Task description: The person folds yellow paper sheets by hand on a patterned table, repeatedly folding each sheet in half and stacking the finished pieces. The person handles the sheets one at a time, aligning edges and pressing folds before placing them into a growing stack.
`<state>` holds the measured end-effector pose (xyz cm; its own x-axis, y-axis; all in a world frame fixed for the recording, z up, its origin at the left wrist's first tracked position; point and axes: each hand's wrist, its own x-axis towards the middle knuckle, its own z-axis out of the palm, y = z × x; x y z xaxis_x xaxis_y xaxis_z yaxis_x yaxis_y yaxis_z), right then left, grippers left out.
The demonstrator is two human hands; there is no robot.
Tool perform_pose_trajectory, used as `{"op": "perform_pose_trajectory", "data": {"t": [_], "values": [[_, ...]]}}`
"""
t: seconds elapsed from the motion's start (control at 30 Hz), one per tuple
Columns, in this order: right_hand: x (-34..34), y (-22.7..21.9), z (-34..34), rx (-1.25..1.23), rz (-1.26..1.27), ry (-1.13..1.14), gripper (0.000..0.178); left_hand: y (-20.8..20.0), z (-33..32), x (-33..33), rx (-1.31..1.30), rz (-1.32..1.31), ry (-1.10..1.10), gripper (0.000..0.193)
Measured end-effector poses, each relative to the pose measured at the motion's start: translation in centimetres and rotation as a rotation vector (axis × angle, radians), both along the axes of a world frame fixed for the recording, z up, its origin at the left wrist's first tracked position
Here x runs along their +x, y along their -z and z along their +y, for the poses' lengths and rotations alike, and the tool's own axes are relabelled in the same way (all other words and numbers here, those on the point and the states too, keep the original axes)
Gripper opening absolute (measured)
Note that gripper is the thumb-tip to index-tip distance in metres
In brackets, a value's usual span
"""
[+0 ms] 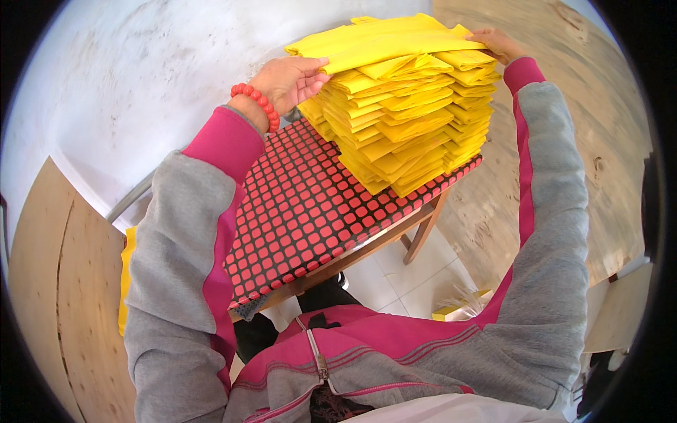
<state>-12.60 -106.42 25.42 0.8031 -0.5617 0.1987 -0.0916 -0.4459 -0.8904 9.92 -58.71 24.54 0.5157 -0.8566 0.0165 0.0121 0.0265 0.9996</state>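
Observation:
A tall stack of folded yellow sheets (pixel 412 123) stands on the far end of a small table with a red-and-black patterned top (pixel 289 201). Whether the sheets are cloth or plastic, I cannot tell. Across the top of the stack lies one wide folded yellow sheet (pixel 391 44). My left hand (pixel 288 79), below a red bead bracelet, pinches this sheet's left end between thumb and fingers. At the opposite end, my right hand (pixel 498 45) grips the right edge; part of its fingers is hidden behind the sheet.
A white, scuffed wall (pixel 162 77) rises behind the table. Wooden boards stand to the right (pixel 557 42) and at the lower left (pixel 63 282). Something yellow with clear plastic (pixel 462 307) lies on the tiled floor (pixel 384 271). Another yellow piece (pixel 127 278) shows beside my left sleeve.

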Motion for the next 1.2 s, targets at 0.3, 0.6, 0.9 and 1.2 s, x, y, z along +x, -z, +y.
{"op": "perform_pose_trajectory", "data": {"t": [0.3,0.6,0.9,1.2], "values": [[-2.0,0.8,0.8,-0.453,-0.508,0.249,0.038,0.6,4.8,-0.6,0.037,-0.045,-0.108,0.039],[-7.4,16.9,40.6,-0.107,-0.153,-0.841,0.022,9.6,25.8,-5.9,-0.377,-0.107,-0.147,0.041],[4.0,35.3,61.4,-0.505,-0.200,-1.236,0.013,18.1,43.3,-13.8,-0.436,-0.030,-0.846,0.041],[12.8,41.4,68.0,-0.992,-0.218,-0.830,0.020,26.3,53.7,-21.8,-0.405,0.086,-1.294,0.026]]}}
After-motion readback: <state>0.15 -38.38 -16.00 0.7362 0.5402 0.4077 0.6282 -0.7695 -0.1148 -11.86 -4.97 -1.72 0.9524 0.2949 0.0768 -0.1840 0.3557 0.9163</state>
